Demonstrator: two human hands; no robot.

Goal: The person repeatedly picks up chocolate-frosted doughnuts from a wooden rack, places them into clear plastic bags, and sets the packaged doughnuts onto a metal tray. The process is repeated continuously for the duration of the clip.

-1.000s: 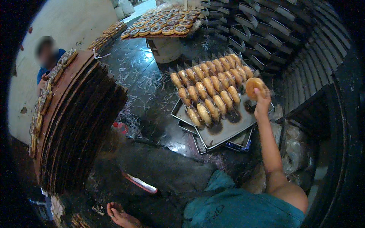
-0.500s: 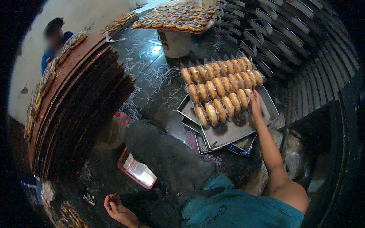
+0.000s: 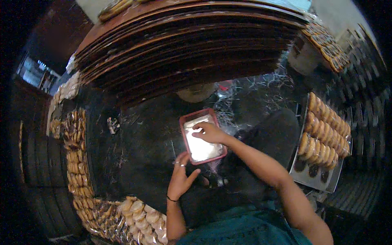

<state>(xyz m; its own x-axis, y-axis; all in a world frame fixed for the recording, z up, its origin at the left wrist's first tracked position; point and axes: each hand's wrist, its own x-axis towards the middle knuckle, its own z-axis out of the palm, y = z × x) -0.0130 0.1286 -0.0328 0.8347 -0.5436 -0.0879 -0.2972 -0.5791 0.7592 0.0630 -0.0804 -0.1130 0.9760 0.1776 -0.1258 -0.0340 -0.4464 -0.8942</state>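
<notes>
A red-pink plastic basket (image 3: pixel 224 152) holds a stack of shiny clear plastic bags (image 3: pixel 200 150) in front of me. Over the stack is my right hand (image 3: pixel 211 133), its fingers bent and drawn together at the top bags. Whatever lies between the fingertips is too small to make out. My left hand (image 3: pixel 181 179) is at the basket's near left corner, thumb spread from the fingers, palm holding nothing. To the right, rows of bagged doughnuts (image 3: pixel 324 126) stand on edge on a metal tray (image 3: pixel 312 179), away from both hands.
A tall stack of dark wooden boards (image 3: pixel 196 45) spans the far side. Topped doughnuts (image 3: pixel 326 45) lie on a board at the far right. Packed baked goods (image 3: pixel 77 171) line the left and near-left edge. Plastic scraps (image 3: pixel 261 83) litter the dark floor.
My view has swung left. My right hand has left the doughnuts on the tray and come to the bags in the basket. My left hand has moved up to the basket's edge.
</notes>
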